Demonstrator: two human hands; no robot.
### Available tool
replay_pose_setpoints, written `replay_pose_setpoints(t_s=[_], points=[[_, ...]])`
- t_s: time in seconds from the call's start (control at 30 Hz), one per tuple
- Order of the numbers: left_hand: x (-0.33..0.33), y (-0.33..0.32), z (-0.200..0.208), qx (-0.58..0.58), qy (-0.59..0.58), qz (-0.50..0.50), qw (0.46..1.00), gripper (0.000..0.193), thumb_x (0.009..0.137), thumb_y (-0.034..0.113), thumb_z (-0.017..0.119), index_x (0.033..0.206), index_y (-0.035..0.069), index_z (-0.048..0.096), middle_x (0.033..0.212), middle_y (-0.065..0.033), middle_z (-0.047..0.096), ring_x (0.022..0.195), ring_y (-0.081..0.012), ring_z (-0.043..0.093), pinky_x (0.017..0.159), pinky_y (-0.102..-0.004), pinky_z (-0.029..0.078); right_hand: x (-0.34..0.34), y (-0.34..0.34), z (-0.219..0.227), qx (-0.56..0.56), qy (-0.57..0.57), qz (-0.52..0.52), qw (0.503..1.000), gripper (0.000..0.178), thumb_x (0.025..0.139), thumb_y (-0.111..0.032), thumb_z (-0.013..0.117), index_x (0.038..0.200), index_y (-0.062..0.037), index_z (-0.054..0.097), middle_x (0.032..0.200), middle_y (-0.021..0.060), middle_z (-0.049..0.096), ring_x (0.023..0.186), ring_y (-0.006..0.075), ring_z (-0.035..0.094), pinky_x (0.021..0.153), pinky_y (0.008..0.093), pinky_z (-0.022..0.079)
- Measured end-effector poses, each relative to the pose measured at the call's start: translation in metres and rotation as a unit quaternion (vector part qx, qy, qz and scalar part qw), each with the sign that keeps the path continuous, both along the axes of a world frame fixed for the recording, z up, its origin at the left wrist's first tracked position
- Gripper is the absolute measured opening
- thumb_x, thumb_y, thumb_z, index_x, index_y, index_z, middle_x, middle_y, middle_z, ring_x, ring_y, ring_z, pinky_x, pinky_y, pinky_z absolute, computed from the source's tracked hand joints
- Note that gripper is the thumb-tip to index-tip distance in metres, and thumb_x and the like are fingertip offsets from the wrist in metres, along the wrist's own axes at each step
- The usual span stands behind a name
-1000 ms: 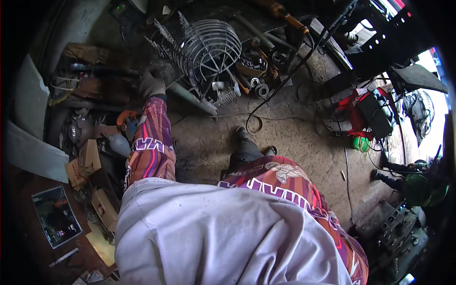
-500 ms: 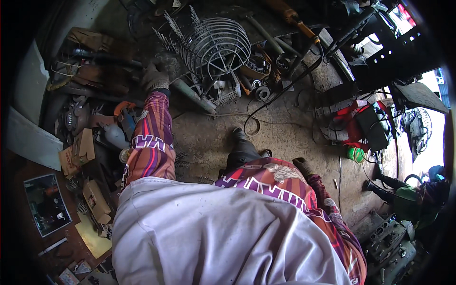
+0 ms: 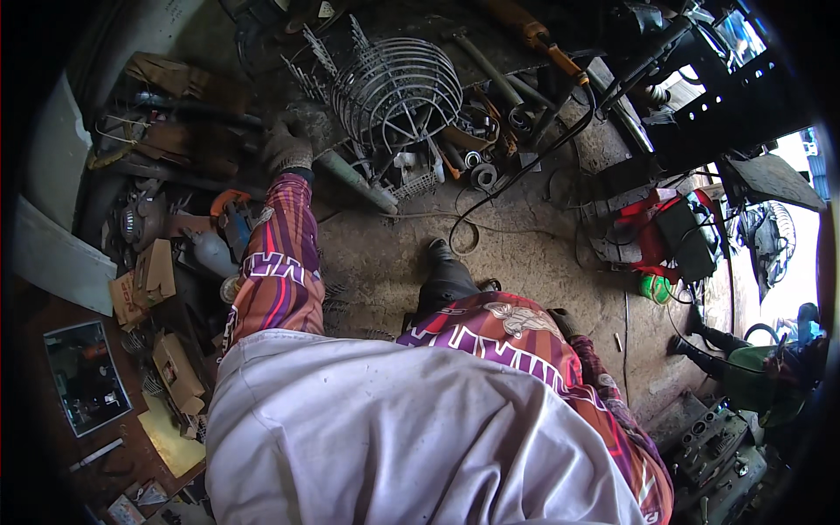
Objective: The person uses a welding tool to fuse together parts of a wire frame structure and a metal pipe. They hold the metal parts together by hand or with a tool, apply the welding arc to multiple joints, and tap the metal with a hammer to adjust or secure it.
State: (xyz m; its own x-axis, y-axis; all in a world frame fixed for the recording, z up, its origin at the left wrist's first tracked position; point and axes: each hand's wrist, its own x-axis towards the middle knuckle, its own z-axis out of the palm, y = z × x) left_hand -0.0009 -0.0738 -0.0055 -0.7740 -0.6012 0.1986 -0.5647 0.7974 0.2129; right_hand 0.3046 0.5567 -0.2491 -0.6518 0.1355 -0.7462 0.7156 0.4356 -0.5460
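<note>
My left arm reaches forward, and my left hand [image 3: 287, 150], in a grey work glove, is at the dark edge of the cluttered rack. Its fingers fade into shadow, so what they touch is hidden. Just right of it lie a greenish metal pipe [image 3: 354, 182] and a round wire fan guard [image 3: 398, 87]. My right hand [image 3: 564, 324], in a dark glove, hangs low beside my body, partly covered by my patterned shirt. Its fingers do not show clearly, nor does anything in them.
Metal rings [image 3: 483, 176] and cables lie on the concrete floor ahead. A red machine [image 3: 643, 236] and a green reel [image 3: 654, 287] are at right. Another person in dark clothes [image 3: 761, 376] is at the far right, near a grey machine [image 3: 722, 451]. Cardboard boxes [image 3: 178, 372] stand at left.
My right hand has drawn back slightly, and more of it is hidden by my shirt. The left hand stays in nearly the same place.
</note>
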Motion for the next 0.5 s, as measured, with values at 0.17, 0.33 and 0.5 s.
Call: replay_pose_setpoints(t_s=[0.17, 0.33, 0.5], points=[[0.003, 0.011, 0.009, -0.012, -0.005, 0.009, 1.0, 0.044, 0.092, 0.053, 0.055, 0.125, 0.024, 0.06, 0.129, -0.0193, 0.061, 0.118, -0.0405, 0.059, 0.097, -0.0495, 0.049, -0.017, -0.01, 0.009, 0.0, 0.029, 0.029, 0.999, 0.041, 0.09, -0.036, 0.067, 0.109, -0.0002, 0.068, 0.082, 0.0099, 0.07, 0.072, 0.0193, 0.066, 0.065, 0.0361, 0.052], [0.001, 0.011, 0.003, -0.078, 0.006, 0.023, 0.997, 0.035, 0.093, 0.049, 0.056, 0.115, 0.023, 0.065, 0.121, -0.0152, 0.066, 0.113, -0.0355, 0.063, 0.092, -0.0483, 0.052, -0.02, -0.012, 0.02, 0.004, 0.031, 0.029, 0.999, 0.041, 0.089, -0.037, 0.067, 0.109, -0.0005, 0.068, 0.082, 0.009, 0.07, 0.071, 0.0192, 0.066, 0.064, 0.0359, 0.052], [-0.002, 0.007, -0.002, -0.088, 0.005, 0.009, 0.996, 0.04, 0.093, 0.049, 0.056, 0.118, 0.019, 0.065, 0.122, -0.0167, 0.065, 0.115, -0.0357, 0.063, 0.093, -0.049, 0.052, -0.014, -0.003, 0.024, 0.007, 0.002, 0.052, 0.999, 0.043, 0.089, -0.038, 0.067, 0.111, -0.0007, 0.068, 0.084, 0.0095, 0.071, 0.072, 0.0194, 0.067, 0.065, 0.036, 0.052]])
